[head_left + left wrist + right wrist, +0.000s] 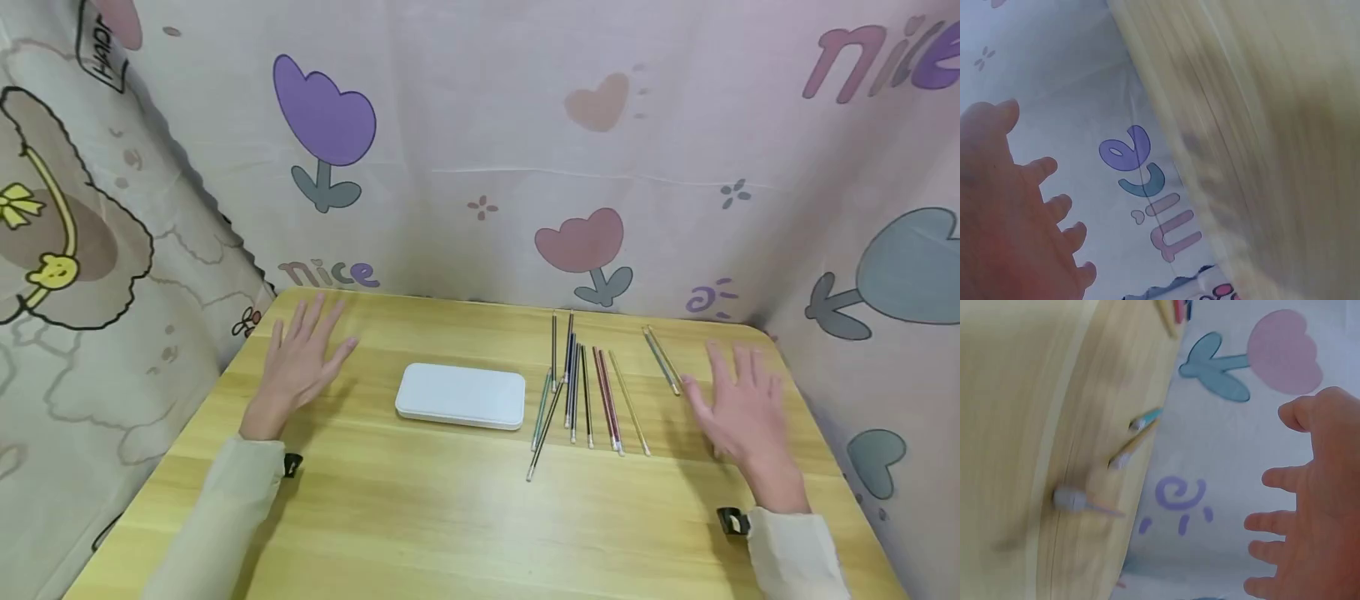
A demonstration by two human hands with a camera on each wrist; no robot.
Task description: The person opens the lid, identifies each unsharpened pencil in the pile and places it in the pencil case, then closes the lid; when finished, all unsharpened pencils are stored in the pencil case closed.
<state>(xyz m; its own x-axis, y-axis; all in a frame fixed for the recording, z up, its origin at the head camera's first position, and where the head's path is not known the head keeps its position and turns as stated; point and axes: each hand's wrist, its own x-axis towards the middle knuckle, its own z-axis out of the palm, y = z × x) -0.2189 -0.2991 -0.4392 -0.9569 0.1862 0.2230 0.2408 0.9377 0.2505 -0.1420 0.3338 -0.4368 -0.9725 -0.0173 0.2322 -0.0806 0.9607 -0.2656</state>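
- The left hand [296, 367] is up over the left part of the table [337, 517], with its fingers spread apart.
- A white case [461, 395] lies flat between the left hand and the pencils. Its long side runs left to right, and its right end tips a bit toward the person.
- The bunch of pencils [587, 398] lies just right of the case. They mostly run away from the person, with pale ends near the person.
- A green pencil [542, 411] and a black pencil [545, 430] slant, near ends to the left.
- The red pencils [604, 400] and a yellow pencil [630, 403] slant the other way, near ends to the right.
- A pair of pencils [661, 362] lies near the right thumb, near ends slanting right.
- The right hand [742, 408] is up over the right part, fingers spread apart too.
- The left wrist view shows the word "nice" [1159, 205] up close.
- The right wrist view shows a blurry grey-ended thing [1069, 500] on the wood, mostly hidden from the head view. I cannot tell what it is.
- The table is yellow wood with streaks. Pale cloth [465, 100] with flowers and hearts hangs around it.
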